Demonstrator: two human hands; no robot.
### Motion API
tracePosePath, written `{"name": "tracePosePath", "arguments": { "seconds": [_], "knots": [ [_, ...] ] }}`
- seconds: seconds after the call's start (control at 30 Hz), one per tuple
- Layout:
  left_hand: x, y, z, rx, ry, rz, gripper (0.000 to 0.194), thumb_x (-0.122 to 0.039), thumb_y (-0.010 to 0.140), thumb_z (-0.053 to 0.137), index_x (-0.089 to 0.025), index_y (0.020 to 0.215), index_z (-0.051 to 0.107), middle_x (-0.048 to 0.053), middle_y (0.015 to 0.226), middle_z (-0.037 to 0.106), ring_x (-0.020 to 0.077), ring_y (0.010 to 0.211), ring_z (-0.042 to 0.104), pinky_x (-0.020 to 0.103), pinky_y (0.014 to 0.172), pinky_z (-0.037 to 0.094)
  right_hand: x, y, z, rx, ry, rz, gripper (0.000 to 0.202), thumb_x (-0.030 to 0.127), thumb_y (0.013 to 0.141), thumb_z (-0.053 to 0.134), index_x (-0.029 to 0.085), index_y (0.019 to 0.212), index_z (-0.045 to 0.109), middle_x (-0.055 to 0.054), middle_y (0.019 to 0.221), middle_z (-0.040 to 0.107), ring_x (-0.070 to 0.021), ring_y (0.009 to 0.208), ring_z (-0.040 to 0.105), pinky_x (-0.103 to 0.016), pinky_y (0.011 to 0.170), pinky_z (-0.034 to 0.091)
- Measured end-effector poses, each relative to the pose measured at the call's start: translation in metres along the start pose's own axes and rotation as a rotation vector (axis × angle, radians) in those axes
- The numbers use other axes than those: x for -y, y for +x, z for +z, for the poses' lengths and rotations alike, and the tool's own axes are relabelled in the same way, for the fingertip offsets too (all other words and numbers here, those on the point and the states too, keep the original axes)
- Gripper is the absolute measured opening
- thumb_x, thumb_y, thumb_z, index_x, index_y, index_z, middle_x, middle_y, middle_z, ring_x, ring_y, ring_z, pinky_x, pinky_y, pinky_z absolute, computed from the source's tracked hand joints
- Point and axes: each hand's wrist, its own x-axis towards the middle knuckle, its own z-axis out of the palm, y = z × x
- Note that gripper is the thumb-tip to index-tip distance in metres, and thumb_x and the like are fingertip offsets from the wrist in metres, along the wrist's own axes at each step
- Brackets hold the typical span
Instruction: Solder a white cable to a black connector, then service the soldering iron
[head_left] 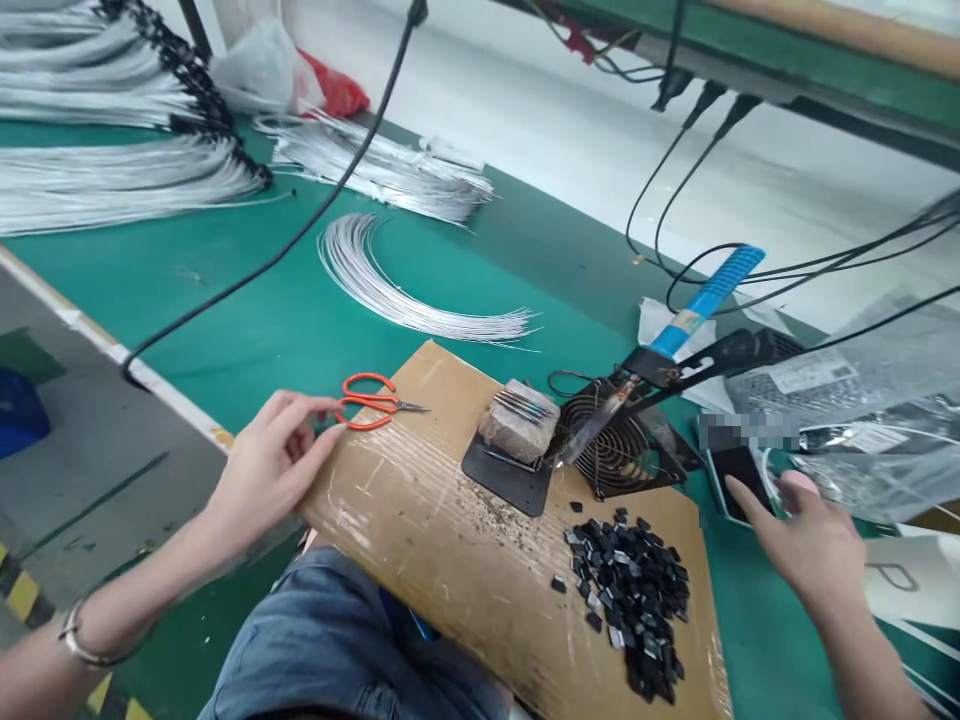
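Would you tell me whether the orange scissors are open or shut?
Shut: the orange scissors lie flat on the cardboard, blades together in one point.

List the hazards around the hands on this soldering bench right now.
1. The left hand rests at the orange scissors; their pointed tips could nick a finger if grabbed carelessly.
2. The soldering iron sits in its stand between both hands, tip toward the board; if it is hot, a reach across may burn.
3. The right hand reaches toward the phone beside the pile of small black parts; a sweeping wrist might scatter them.
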Motion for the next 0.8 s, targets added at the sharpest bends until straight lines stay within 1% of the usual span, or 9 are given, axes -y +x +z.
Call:
{"name": "tracePosePath", "arguments": {
  "seconds": [0.13, 0.23, 0.33, 0.43, 0.53, 0.6, 0.67, 0.77, 0.8],
  "knots": [
    [0.029, 0.035, -0.006, 0.241, 0.22, 0.115, 0.049, -0.048, 0.108, 0.04, -0.014, 0.123, 0.072, 0.012, 0.122, 0.052, 0.0313, 0.084, 0.065, 0.04, 0.071, 0.051, 0.006, -0.035, -0.046, 0.057, 0.096, 0.076, 0.052, 0.083, 0.065, 0.062, 0.037, 0.09, 0.069, -0.016, 0.1, 0.077, -0.0463, 0.103, 0.072, -0.061, 0.093, 0.05],
    [0.045, 0.063, -0.001, 0.421, 0.162, 0.138, 0.051, -0.056, 0.104, 0.04, -0.016, 0.104, 0.071, 0.012, 0.117, 0.052, 0.0317, 0.082, 0.065, 0.042, 0.073, 0.052, 0.023, -0.073, -0.081, 0.038, 0.195, 0.172, 0.044, 0.078, 0.066, 0.067, 0.044, 0.093, 0.075, -0.009, 0.101, 0.08, -0.0423, 0.097, 0.074, -0.061, 0.089, 0.052],
    [0.044, 0.08, 0.002, 0.541, 0.102, 0.139, 0.053, -0.065, 0.103, 0.042, -0.019, 0.085, 0.06, 0.009, 0.109, 0.051, 0.0257, 0.066, 0.059, 0.038, 0.064, 0.049, 0.036, -0.115, -0.106, -0.039, 0.353, 0.216, 0.043, 0.077, 0.064, 0.073, 0.049, 0.097, 0.08, -0.009, 0.103, 0.08, -0.0411, 0.1, 0.076, -0.062, 0.096, 0.055],
    [0.033, 0.08, -0.003, 0.532, 0.11, 0.176, 0.046, -0.053, 0.108, 0.036, -0.018, 0.085, 0.056, 0.009, 0.114, 0.049, 0.0232, 0.07, 0.058, 0.035, 0.068, 0.046, 0.039, -0.154, -0.121, -0.068, 0.441, 0.263, 0.047, 0.082, 0.063, 0.075, 0.05, 0.096, 0.082, -0.009, 0.102, 0.08, -0.0422, 0.104, 0.075, -0.063, 0.109, 0.054],
    [0.015, 0.065, -0.016, 0.412, 0.077, 0.206, 0.039, -0.045, 0.109, 0.04, -0.016, 0.093, 0.061, 0.007, 0.118, 0.051, 0.0211, 0.075, 0.057, 0.03, 0.068, 0.043, 0.041, -0.192, -0.135, -0.089, 0.468, 0.264, 0.045, 0.08, 0.065, 0.08, 0.046, 0.093, 0.084, -0.007, 0.104, 0.081, -0.0398, 0.099, 0.078, -0.059, 0.106, 0.06],
    [-0.005, 0.05, -0.022, 0.335, -0.05, 0.216, 0.034, -0.046, 0.108, 0.052, -0.017, 0.098, 0.068, 0.004, 0.115, 0.055, 0.02, 0.073, 0.055, 0.028, 0.064, 0.042, 0.052, -0.217, -0.141, -0.045, 0.478, 0.098, 0.037, 0.069, 0.075, 0.083, 0.039, 0.096, 0.086, -0.005, 0.103, 0.082, -0.0301, 0.09, 0.08, -0.041, 0.093, 0.069],
    [-0.035, 0.031, -0.021, 0.425, -0.243, 0.168, 0.019, -0.037, 0.11, 0.06, -0.022, 0.105, 0.071, 0.001, 0.119, 0.058, 0.0225, 0.086, 0.059, 0.027, 0.072, 0.047, 0.076, -0.242, -0.14, 0.081, 0.523, -0.141, 0.022, 0.052, 0.089, 0.081, 0.032, 0.093, 0.087, -0.002, 0.095, 0.082, -0.0191, 0.08, 0.08, -0.018, 0.075, 0.066],
    [-0.092, -0.004, 0.002, 0.513, -0.534, 0.118, 0.011, -0.026, 0.109, 0.06, -0.027, 0.106, 0.071, 0.0, 0.118, 0.059, 0.0251, 0.102, 0.062, 0.025, 0.071, 0.052, 0.123, -0.277, -0.122, 0.361, 0.771, -0.39, 0.009, 0.031, 0.099, 0.075, 0.029, 0.097, 0.084, 0.001, 0.092, 0.081, -0.0125, 0.077, 0.079, -0.011, 0.071, 0.06],
    [-0.11, -0.016, 0.015, 0.535, -0.603, 0.115, 0.012, -0.022, 0.107, 0.058, -0.026, 0.103, 0.069, 0.0, 0.115, 0.059, 0.0236, 0.095, 0.063, 0.024, 0.068, 0.052, 0.137, -0.288, -0.112, 0.399, 0.881, -0.346, 0.01, 0.03, 0.099, 0.075, 0.029, 0.105, 0.083, 0.001, 0.096, 0.081, -0.0126, 0.081, 0.079, -0.012, 0.073, 0.061]
  ]
}}
